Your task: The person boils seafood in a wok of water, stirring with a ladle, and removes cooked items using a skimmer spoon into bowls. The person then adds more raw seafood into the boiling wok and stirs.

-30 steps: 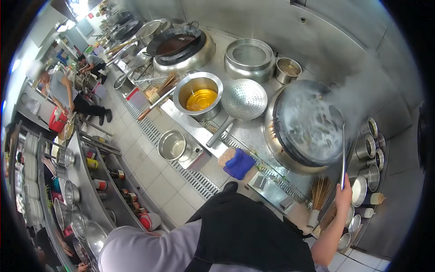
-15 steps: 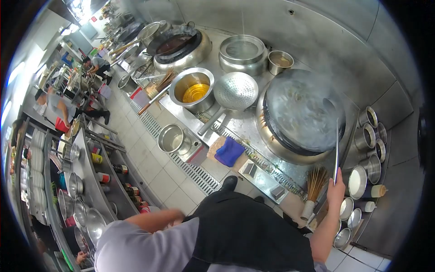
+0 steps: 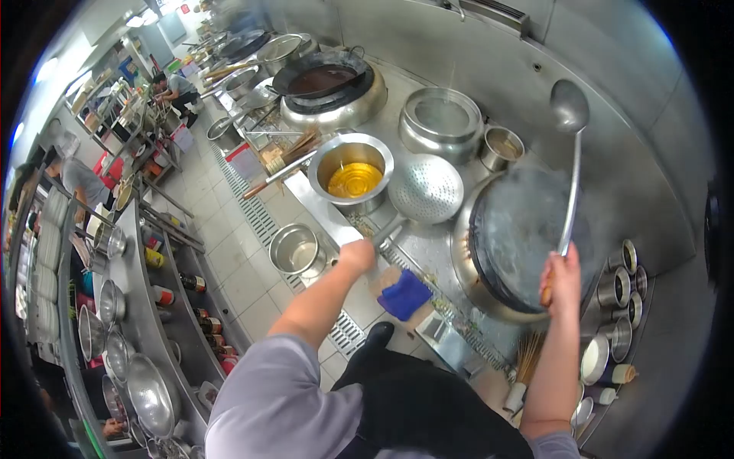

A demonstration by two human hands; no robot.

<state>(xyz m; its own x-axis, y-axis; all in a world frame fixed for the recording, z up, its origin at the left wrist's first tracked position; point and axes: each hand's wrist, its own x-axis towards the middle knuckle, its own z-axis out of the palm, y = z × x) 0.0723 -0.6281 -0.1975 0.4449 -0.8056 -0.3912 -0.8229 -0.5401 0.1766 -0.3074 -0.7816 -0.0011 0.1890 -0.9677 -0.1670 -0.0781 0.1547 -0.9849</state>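
Observation:
My right hand (image 3: 563, 281) is wrapped round the handle of a long ladle (image 3: 569, 115), its bowl raised above the back rim of the wok. Below it, steam rises from the big wok (image 3: 527, 237) on the stove and blurs what is inside. My left hand (image 3: 356, 257) is closed on the handle end of a perforated strainer (image 3: 426, 187). The strainer's round bowl lies between the wok and a metal pot of yellow oil (image 3: 354, 180). A folded blue cloth (image 3: 404, 295) lies just right of my left hand.
A bamboo brush (image 3: 527, 359) stands by the stove's front edge. Seasoning containers (image 3: 614, 291) line the right side. A lidded pot (image 3: 441, 126) and small pot (image 3: 502, 148) sit behind. A metal pot (image 3: 294, 250) stands low at left. Two people work in the far left.
My left hand has moved from near my body to the strainer handle and taken hold of it. The ladle has lifted out of the wok, and the view has shifted.

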